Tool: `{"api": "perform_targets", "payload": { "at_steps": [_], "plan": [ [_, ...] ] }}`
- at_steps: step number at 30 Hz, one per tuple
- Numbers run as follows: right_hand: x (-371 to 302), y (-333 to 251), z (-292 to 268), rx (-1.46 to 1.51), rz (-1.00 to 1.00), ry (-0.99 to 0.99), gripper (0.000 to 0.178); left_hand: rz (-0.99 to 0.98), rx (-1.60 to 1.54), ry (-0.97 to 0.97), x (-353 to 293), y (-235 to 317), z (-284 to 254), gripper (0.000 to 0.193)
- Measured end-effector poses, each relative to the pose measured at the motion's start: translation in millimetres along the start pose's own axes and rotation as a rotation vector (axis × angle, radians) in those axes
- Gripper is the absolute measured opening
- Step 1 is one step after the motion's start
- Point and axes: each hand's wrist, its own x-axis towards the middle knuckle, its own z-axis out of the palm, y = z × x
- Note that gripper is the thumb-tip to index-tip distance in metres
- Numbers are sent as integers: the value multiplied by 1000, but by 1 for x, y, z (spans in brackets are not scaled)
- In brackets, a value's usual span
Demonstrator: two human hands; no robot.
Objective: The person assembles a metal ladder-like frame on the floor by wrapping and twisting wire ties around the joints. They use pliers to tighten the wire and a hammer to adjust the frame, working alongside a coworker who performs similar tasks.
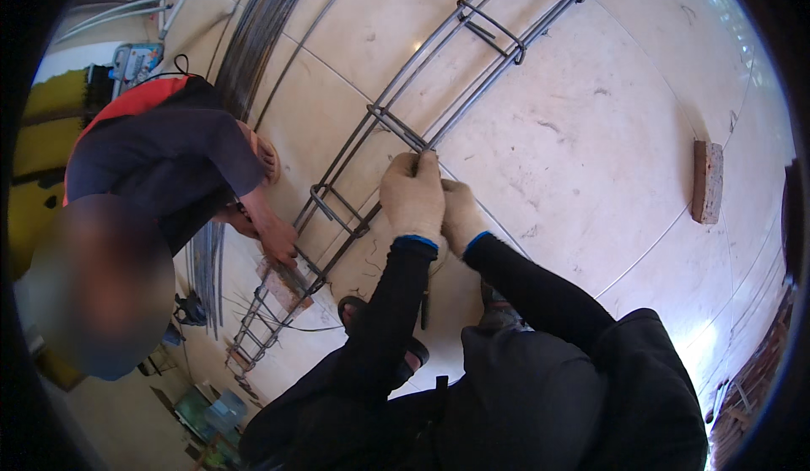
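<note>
A long rebar cage [342, 152] of dark steel bars and square stirrups runs diagonally across the view. Beige work gloves cover both my hands. My left hand [413, 197] is closed, its fingertips against the near bar where a stirrup [396, 127] crosses it. Just right of it, my right hand [462, 216] is also closed, thumb side close to the left glove. Whatever the fingers pinch is hidden by the gloves. A thin dark rod [425, 306] shows below my hands, beside my left forearm.
At the left a person [164, 154] bends over the cage, a bare hand [277, 239] on its bars. A brick [287, 287] sits under the cage there; another brick [707, 182] stands on the tiled floor [582, 184] at right. Loose steel bars [263, 28] lie beyond.
</note>
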Motion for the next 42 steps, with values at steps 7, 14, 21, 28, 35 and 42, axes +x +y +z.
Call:
{"api": "perform_targets", "payload": {
  "at_steps": [7,14,21,28,35,42],
  "plan": [
    [-11,-17,-13,-548,-228,28,39,-129,-86,-189,-5,-33,-37,48],
    [-29,-71,-16,-773,-624,197,34,-309,-597,-229,-33,-56,-22,37],
    [-6,-57,-26,-690,-634,252,20,-290,-577,-285,-38,-44,-30,27],
    [-3,-37,-23,-419,-289,57,25,-64,-365,-353,-36,-22,-34,31],
    [-51,3,-37,-1017,-165,-18,44,-550,-396,-68,-57,-102,-67,35],
    [-75,64,-14,-1297,-63,-414,40,-282,467,-188,-112,-130,-57,46]
  ]
}}
